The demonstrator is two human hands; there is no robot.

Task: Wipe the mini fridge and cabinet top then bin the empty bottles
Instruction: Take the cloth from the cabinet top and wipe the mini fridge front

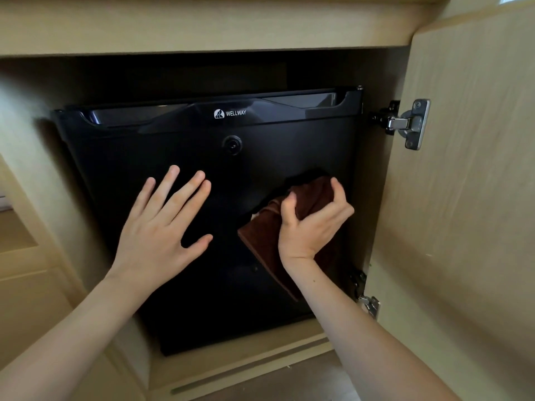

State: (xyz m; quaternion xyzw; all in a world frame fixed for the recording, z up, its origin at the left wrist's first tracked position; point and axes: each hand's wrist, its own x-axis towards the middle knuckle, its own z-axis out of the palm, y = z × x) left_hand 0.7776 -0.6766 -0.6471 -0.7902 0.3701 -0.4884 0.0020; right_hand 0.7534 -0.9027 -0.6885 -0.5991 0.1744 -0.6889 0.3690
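Note:
A black mini fridge (185,146) with a WELLWAY logo and a round lock stands shut inside a light wood cabinet. My left hand (162,227) lies flat with spread straight fingers against the fridge door, left of centre. My right hand (312,224) grips a bunched dark brown cloth (269,233) and holds it against the right part of the door. The cloth hangs down below my wrist. No bottles are in view.
The cabinet door (463,198) stands open at the right on two metal hinges (411,124). The underside of the cabinet top (202,24) runs across above the fridge. A wood sill (249,363) lies below the fridge.

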